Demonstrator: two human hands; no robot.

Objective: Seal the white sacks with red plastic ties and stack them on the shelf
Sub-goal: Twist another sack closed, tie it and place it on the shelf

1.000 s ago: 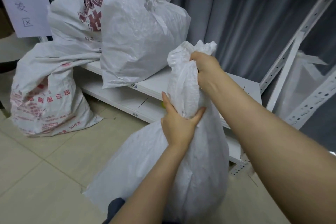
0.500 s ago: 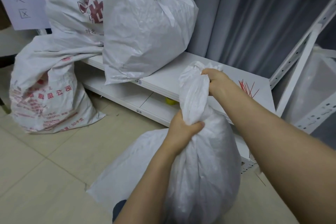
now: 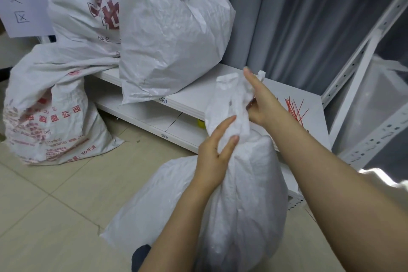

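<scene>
Grey curtains point(image 3: 287, 17) hang behind the white metal shelf point(image 3: 220, 95). On the tiled floor point(image 3: 55, 205) beside it, the left hand point(image 3: 215, 152) and right hand point(image 3: 262, 104) squeeze the bunched neck of the soft white woven sack point(image 3: 249, 183). It looks floppy and full, so grip there.

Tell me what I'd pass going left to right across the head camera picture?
paper sign → printed sack on the floor → plain sack on the shelf → left hand gripping the held sack → right hand → red ties → shelf post
</scene>
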